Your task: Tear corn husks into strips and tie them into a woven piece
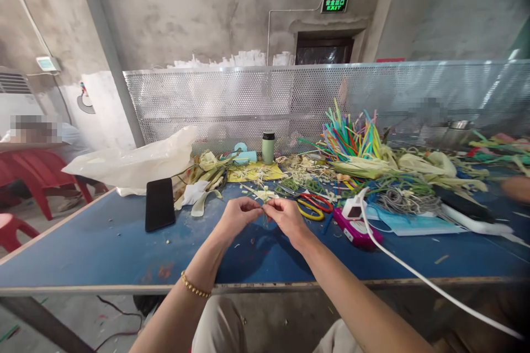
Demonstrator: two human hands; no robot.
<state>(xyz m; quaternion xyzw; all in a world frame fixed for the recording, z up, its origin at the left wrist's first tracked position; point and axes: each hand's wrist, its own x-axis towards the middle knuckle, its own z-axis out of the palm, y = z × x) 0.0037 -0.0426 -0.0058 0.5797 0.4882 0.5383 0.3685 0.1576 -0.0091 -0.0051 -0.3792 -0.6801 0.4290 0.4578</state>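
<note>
My left hand (pixel 237 219) and my right hand (pixel 289 219) meet over the table, thumbs and forefingers pinched together. Between their fingertips is a small piece of thin pale-green strips (pixel 265 194), partly hidden by the fingers; its exact kind is unclear. Just right of my right hand lie scissor handles, one loop red (pixel 317 202) and one loop yellow (pixel 309 212). Beyond the hands, pale scraps cover a yellow sheet (pixel 234 175). A green bottle with a black lid (pixel 268 149) stands behind them.
A black phone (pixel 160 205) and plastic sheeting (pixel 136 161) lie left. On the right are corn husks (pixel 364 167), colourful stems (pixel 350 135), grey cord (pixel 408 200), a blue mask (pixel 418 224) and a magenta box (pixel 356 230). A white cable (pixel 408 266) crosses the table's front edge.
</note>
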